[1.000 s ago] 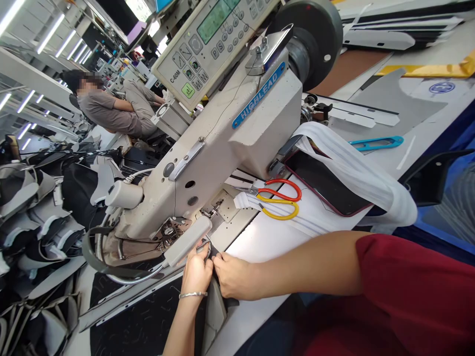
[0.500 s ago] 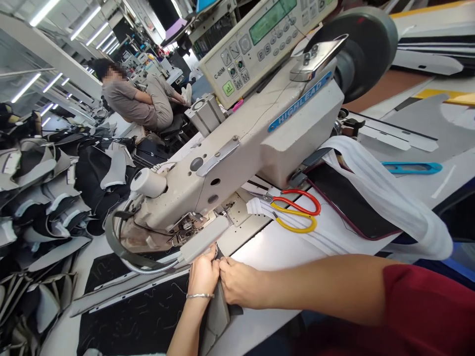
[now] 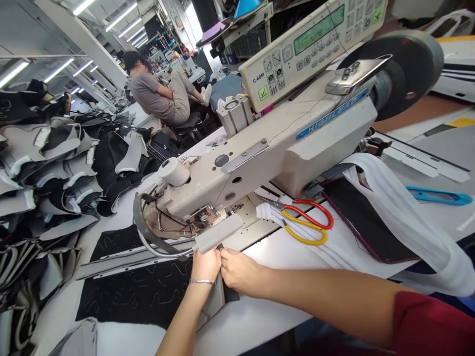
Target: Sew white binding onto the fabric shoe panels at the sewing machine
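My left hand (image 3: 205, 264) and my right hand (image 3: 239, 269) meet side by side at the front of the sewing machine (image 3: 260, 158), just below its lamp bar (image 3: 218, 233). Both pinch the top edge of a grey and black fabric piece (image 3: 218, 299) that hangs down over the table's front edge. A silver bangle sits on my left wrist. The needle area is hidden behind the lamp bar and my fingers.
Red and yellow scissors (image 3: 306, 222) lie on white striped tape (image 3: 401, 217) right of the machine, with blue snips (image 3: 440, 196) farther right. A black quilted panel (image 3: 137, 291) lies at left. Heaps of grey and black cut pieces (image 3: 48, 168) fill the left side. A seated person (image 3: 159, 96) works behind.
The view has swung, so the machine and table sit farther right and higher in frame. My hands stay together on the fabric edge by the lamp bar.
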Motion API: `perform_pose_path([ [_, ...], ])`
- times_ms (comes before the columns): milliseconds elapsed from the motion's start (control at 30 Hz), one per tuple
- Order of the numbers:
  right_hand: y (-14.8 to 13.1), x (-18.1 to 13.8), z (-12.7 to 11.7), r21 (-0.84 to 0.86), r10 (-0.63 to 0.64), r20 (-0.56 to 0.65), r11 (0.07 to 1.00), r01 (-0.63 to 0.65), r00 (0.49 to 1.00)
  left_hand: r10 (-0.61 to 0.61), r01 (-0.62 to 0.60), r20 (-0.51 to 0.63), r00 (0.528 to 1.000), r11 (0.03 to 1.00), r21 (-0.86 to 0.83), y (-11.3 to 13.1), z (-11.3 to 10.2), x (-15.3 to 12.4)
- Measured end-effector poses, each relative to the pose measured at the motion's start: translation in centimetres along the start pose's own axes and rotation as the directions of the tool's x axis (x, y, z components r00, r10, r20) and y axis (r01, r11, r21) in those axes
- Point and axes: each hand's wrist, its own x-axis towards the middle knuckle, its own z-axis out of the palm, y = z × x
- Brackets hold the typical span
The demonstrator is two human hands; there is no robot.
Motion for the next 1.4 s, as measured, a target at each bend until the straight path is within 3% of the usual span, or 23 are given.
perform_pose_path([
  [400,-0.2,0.0,-0.2,-0.022,0.007,0.016,1.0,-0.007,1.0,-0.02,0.019,0.029,0.999,0.999,0.033,0.2,-0.7,0.0],
  [633,-0.7,0.0,-0.7,0.011,-0.021,0.087,1.0,0.02,0.996,-0.049,0.047,0.048,0.998,0.998,0.046,0.8,-0.8,-0.3],
  [800,-0.2,-0.1,-0.2,0.001,-0.039,0.064,0.999,0.039,0.997,-0.09,0.082,0.093,0.992,0.993,0.084,1.2,-0.9,-0.1],
  [1000,0.3,-0.1,0.4,-0.021,-0.033,0.001,0.999,0.033,0.999,-0.127,0.123,0.053,0.99,0.989,0.083,1.2,-0.4,0.0],
  [1267,0.2,0.0,0.5,-0.017,-0.028,0.002,0.999,0.028,1.0,-0.161,0.154,0.142,0.977,0.986,0.06,1.2,-0.8,0.0],
  [1400,0.1,0.0,0.4,0.004,-0.022,0.01,1.0,0.022,1.0,-0.15,0.144,0.123,0.981,0.988,0.062,1.4,-0.7,-0.2],
])
